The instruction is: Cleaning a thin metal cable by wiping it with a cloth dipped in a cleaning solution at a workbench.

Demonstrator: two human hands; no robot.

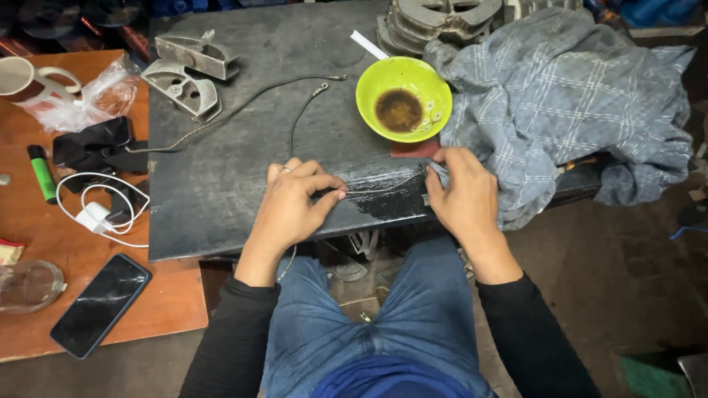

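- Your left hand (295, 203) lies palm-down near the front edge of the dark metal desk (221, 147), with its thumb and forefinger pinched on a thin cable (383, 184) at about the desk's middle.
- That cable runs from your left fingertips to the right, across a wet, shiny patch of the desk, up to your right hand (464, 195).
- Your right hand has its fingers curled together on the cable's far end and on the edge of the grey checked cloth (560, 103); how much of each it holds, you cannot tell from here.
- The cloth is heaped over the right part of the desk and hangs over its front edge beside your right wrist.
- A green bowl (403, 98) with dark brown liquid in the bottom stands just behind your right hand, touching the cloth.
- A second cable (243, 110) with metal end fittings lies loose on the desk, behind your left hand and apart from it.
- Two grey cast metal parts (184, 70) rest at the desk's back left corner.
- Left of the desk, a wooden table (169, 302) carries a dark phone (99, 306), a white charger with its cord (96, 214), a green marker (42, 173), a mug (22, 77) and a crumpled plastic bag (96, 96).
- Your knees in blue jeans (369, 317) show under the desk's front edge.
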